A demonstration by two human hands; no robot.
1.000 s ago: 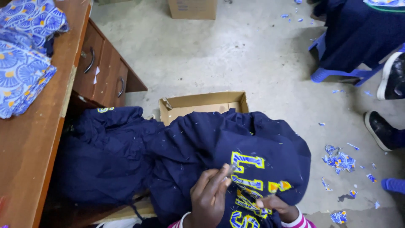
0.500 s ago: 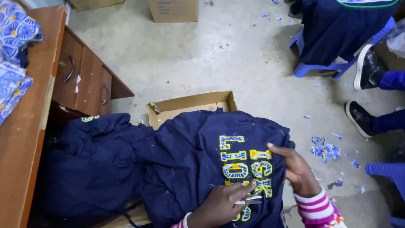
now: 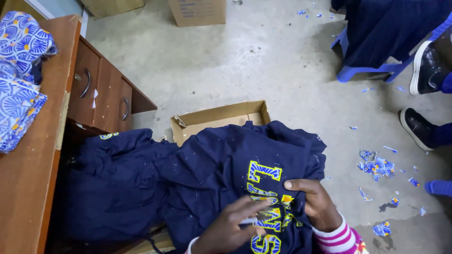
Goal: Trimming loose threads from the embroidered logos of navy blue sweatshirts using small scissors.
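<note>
A navy blue garment (image 3: 221,164) with yellow-edged patterned appliqué letters (image 3: 263,171) lies over my lap and an open cardboard box (image 3: 216,117). My right hand (image 3: 315,204), in a pink-and-white striped cuff, pinches the cloth beside the letters. My left hand (image 3: 230,226) is blurred over the lower letters and seems to hold a small pale tool against them; I cannot tell what it is. More navy cloth (image 3: 113,183) is heaped to the left.
A wooden desk (image 3: 28,188) with drawers (image 3: 101,89) stands at the left, with folded blue-patterned fabric (image 3: 19,70) on top. Fabric scraps (image 3: 376,167) litter the concrete floor at right. Another person's black shoes (image 3: 416,127) and a blue plastic chair (image 3: 372,70) are at the upper right. Cardboard boxes (image 3: 197,11) stand at the back.
The view has shifted. My right hand has drawn back from the right edge of the letters to grip the cloth. My left hand has moved up over the lower letters.
</note>
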